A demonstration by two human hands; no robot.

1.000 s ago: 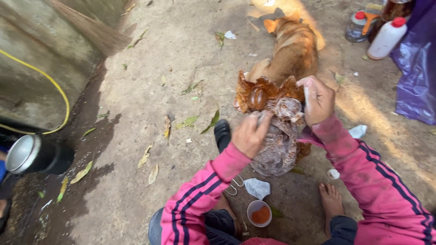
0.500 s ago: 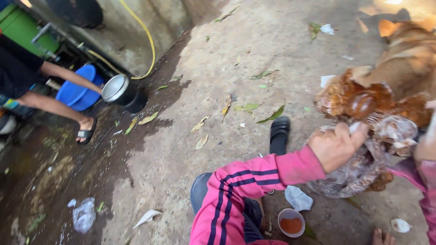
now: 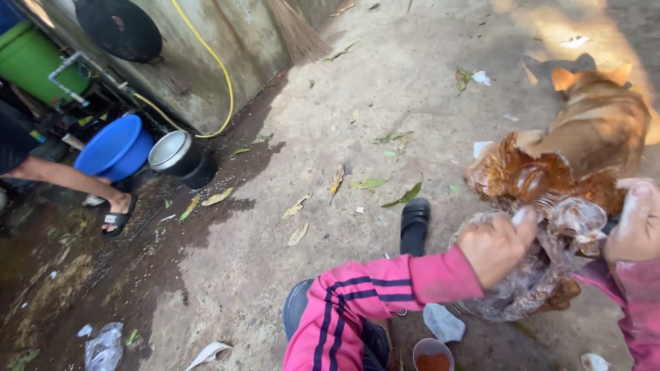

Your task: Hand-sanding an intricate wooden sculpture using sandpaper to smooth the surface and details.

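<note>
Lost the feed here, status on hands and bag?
Left hand and right hand both gripping clear plastic bag. Tan dog close behind it.

Left hand (image 3: 496, 246) and right hand (image 3: 636, 221) grip a brown hen (image 3: 533, 182) in a clear plastic bag (image 3: 543, 275); a tan dog (image 3: 601, 130) stands just behind it.

Left arm in a pink sleeve with dark stripes reaches in from the near side, bent at the elbow, forearm running rightward; left hand (image 3: 496, 246) is curled into a loose fist, knuckles up, fingers (image 3: 520, 218) pinched closed with one tip poking up; right hand (image 3: 636, 221) sits at the right edge, partly cut off, fingers curled downward and closed; its pink cuff shows just below.
</note>
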